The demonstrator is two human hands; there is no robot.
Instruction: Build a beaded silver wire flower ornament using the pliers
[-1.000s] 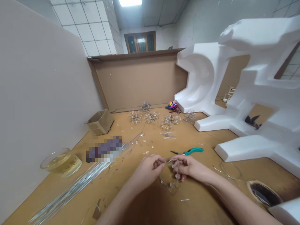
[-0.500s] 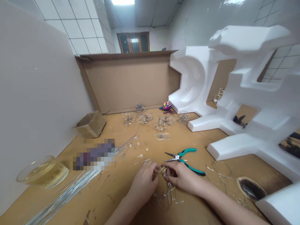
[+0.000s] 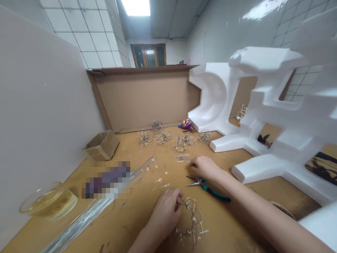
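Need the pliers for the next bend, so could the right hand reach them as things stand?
Likely yes: the right hand sits just above the teal-handled pliers with nothing between them. The beaded wire piece lies over by the left hand, clear of that path.

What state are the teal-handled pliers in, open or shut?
Open. The teal-handled pliers show their two pointed tips spread in a V, with a clear gap between them.

Beaded wire ring (image 3: 192,225) in left hand (image 3: 165,212)
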